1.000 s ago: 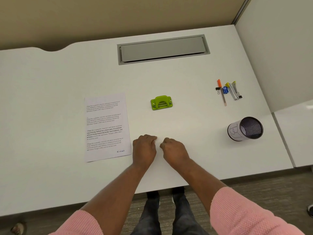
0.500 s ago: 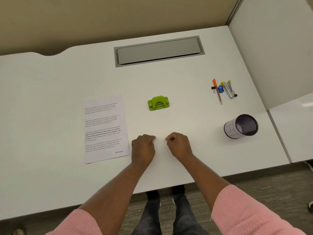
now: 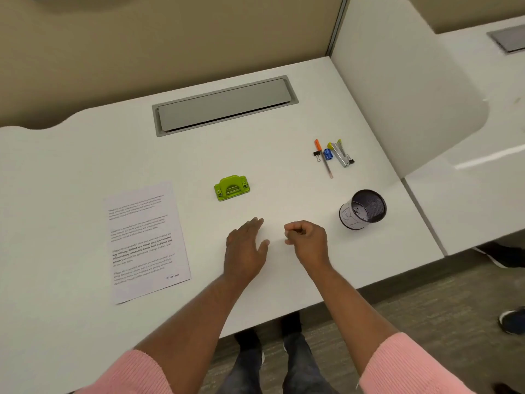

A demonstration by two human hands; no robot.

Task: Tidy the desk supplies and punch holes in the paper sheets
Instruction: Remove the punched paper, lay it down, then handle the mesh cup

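Note:
A green hole punch sits mid-desk. To its left lies a printed paper sheet. At the right, a black mesh pen cup lies tipped on its side. Behind it is a small cluster: an orange-capped pen, a black binder clip, a blue sharpener and a silver stapler. My left hand hovers flat with fingers spread, just in front of the punch, holding nothing. My right hand is curled into a loose fist beside it, with nothing visible in it.
The white desk has a grey cable hatch at the back. A white partition borders the right side, with another desk beyond. The front desk edge runs below my wrists. Someone's shoes are on the floor at right.
My left hand has gone from a fist to flat with spread fingers. My right hand has shifted slightly right, still curled. The camera view has tilted up and right.

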